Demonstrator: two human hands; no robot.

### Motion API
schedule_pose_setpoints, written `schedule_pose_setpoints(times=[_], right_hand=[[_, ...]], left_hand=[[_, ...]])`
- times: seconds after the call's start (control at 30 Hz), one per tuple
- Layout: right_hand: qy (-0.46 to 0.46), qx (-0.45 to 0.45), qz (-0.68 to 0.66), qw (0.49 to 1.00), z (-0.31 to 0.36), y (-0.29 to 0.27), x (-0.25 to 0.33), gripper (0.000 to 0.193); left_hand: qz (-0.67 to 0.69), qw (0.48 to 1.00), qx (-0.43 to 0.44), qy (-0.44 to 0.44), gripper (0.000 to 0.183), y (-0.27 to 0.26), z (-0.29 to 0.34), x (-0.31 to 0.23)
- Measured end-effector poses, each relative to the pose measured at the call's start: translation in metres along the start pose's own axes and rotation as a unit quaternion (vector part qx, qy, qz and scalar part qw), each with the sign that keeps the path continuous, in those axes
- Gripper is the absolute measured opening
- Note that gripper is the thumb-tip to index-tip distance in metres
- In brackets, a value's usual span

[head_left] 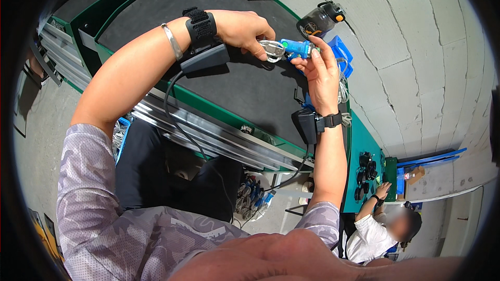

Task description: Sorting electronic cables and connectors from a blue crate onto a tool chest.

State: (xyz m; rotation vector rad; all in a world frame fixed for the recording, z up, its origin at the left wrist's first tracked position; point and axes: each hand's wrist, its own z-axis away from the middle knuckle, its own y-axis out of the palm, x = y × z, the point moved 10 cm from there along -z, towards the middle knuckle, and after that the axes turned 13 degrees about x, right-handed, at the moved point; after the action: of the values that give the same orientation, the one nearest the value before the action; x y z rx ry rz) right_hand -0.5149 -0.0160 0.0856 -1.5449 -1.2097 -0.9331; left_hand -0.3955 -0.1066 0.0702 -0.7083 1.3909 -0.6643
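My right hand [320,70] pinches a translucent blue cable connector [296,48] between thumb and fingers; a metal end shows at its right side, by the fingertips. A clear, silvery coiled cable [273,50] lies at the connector's left end. My left hand [247,34] is closed on the left side of that coil, with thumb and index finger pressing it. Both hands are held over the dark grey work mat [250,86]. Part of the connector is covered by the right fingers.
A dark transparent bottle [315,21] stands behind the right hand. Beside it sits a blue bin [341,53], with pale cables [342,89] hanging close to the right wrist. More cables fill a container [251,198] below the bench. Farther right, a co-worker [372,234] reaches over a green table [357,140].
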Motion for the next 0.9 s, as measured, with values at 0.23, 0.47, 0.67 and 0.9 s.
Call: schedule_pose_setpoints(times=[0.23,0.47,0.67,0.9], right_hand=[[0.003,-0.021,0.039,0.999,0.001,-0.001,0.000,0.035],[-0.004,-0.022,0.058,0.998,0.002,-0.002,0.002,0.035],[-0.002,-0.027,0.067,0.997,0.002,-0.003,0.003,0.034],[0.031,-0.019,0.087,0.996,0.004,-0.012,0.006,0.040]], left_hand=[[-0.011,1.000,-0.003,0.022,0.039,0.001,-0.003,-0.001],[-0.010,1.000,0.011,0.017,0.040,0.003,-0.007,0.002],[-0.024,0.998,-0.015,0.059,0.035,0.002,-0.008,-0.003],[-0.010,0.998,-0.048,0.046,0.031,-0.006,-0.010,0.002]])
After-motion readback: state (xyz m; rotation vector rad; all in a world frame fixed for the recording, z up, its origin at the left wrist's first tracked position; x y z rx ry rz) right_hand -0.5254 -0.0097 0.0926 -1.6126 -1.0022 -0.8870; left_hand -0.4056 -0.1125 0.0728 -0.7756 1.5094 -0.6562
